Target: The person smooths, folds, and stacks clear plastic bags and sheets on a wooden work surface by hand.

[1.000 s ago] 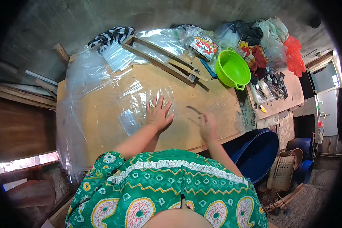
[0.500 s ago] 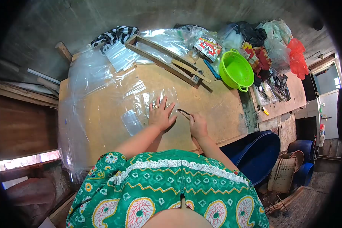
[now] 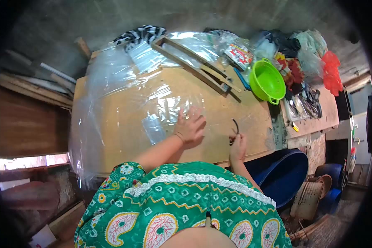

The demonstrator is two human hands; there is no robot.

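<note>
My left hand is over clear plastic sheeting on the tan wooden board, its fingers somewhat apart and slightly blurred. Nothing shows in its grasp. A small folded piece of clear plastic lies to its left. Closer to the board's front edge, my right hand is closed around a thin, dark, curved tool. The tool's bent tip points up and away from me; I cannot make out its exact kind.
A long wooden frame lies across the back beside a bright green plastic basket and a printed box. Bundled plastic bags fill the back right. Below the board's right edge stands a dark blue tub.
My right hand has moved right with the curved tool, whose tip has turned upward. My left hand has lifted or shifted slightly, fingers less spread. The whole view has shifted a little.
</note>
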